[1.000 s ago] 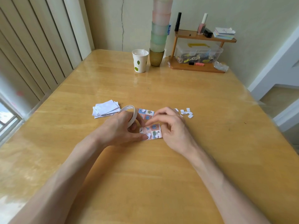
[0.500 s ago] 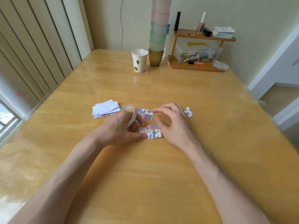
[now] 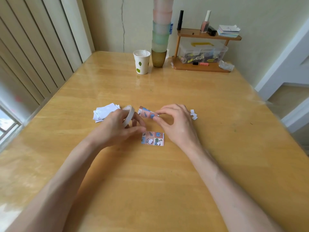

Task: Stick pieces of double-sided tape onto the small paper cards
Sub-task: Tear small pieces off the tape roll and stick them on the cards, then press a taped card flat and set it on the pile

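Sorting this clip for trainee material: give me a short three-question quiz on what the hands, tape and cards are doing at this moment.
1. True or false: the left hand holds the tape roll.
2. Which hand pinches the farther patterned card? A: the left hand. B: the right hand. C: neither.
3. Fill in: the nearer patterned card lies flat on the ___.
Key: 1 true; 2 B; 3 table.
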`<state>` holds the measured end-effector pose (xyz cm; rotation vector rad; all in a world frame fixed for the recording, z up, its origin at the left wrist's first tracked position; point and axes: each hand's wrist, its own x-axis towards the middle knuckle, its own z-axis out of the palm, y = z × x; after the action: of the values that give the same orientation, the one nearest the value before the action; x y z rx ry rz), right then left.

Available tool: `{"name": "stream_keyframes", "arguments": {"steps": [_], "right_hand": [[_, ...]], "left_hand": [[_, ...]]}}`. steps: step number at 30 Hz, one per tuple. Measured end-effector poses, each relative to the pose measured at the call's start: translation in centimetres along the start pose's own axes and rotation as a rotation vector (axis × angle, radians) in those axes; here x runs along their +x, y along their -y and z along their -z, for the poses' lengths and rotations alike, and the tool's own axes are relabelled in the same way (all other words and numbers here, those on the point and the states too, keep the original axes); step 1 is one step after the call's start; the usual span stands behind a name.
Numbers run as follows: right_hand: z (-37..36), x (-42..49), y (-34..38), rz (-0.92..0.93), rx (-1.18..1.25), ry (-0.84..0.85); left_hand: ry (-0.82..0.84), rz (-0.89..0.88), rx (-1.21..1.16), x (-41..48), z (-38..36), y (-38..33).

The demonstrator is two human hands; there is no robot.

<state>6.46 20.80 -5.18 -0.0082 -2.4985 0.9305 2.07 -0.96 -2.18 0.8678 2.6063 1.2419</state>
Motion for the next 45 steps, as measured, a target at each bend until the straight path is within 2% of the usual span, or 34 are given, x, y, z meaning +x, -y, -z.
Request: {"name": "stream_keyframes", "arguments": {"steps": [3, 4, 11, 15, 18, 21, 26, 31, 45], "right_hand": [[1.2, 0.1, 0.3, -0.085, 0.215, 0.039], [1.5, 0.0, 0.5, -0.09, 0.267, 0.059], [2.1, -0.7, 1.6, -0.063, 0.405, 0.064], [3.1, -0.4, 2.4, -0.312, 0.573, 0.035], [3.7, -0.3, 2.6, -0.542, 0.648, 0.121], [3.9, -0.5, 2.3, -0.565, 0.75, 0.199], [3.9, -0.5, 1.3, -0.491, 0.687, 0.195], [4.8, -1.2, 1.3, -0.463, 0.538, 0.337], [3.5, -1.6, 2.4, -0.453, 0.422, 0.334]], "left_hand": [[-0.242, 0.089, -0.109, 0.2, 0.2, -0.4], [-0.274, 0.113, -0.115, 0.2, 0.2, -0.6], [-0.225, 0.081, -0.256, 0.0, -0.2, -2.1], [-0.215, 0.003, -0.244, -0.5, 0.2, -2.4], [-0.185, -0.045, -0.181, -0.7, -0.1, -2.5], [-0.159, -0.052, -0.104, -0.8, -0.5, -2.3], [-0.202, -0.059, -0.099, -0.7, -0.2, -2.2], [-0.352, -0.071, -0.075, -0.1, 0.4, -1.2], [-0.378, -0.116, -0.003, 0.1, -0.2, -1.2]]}}
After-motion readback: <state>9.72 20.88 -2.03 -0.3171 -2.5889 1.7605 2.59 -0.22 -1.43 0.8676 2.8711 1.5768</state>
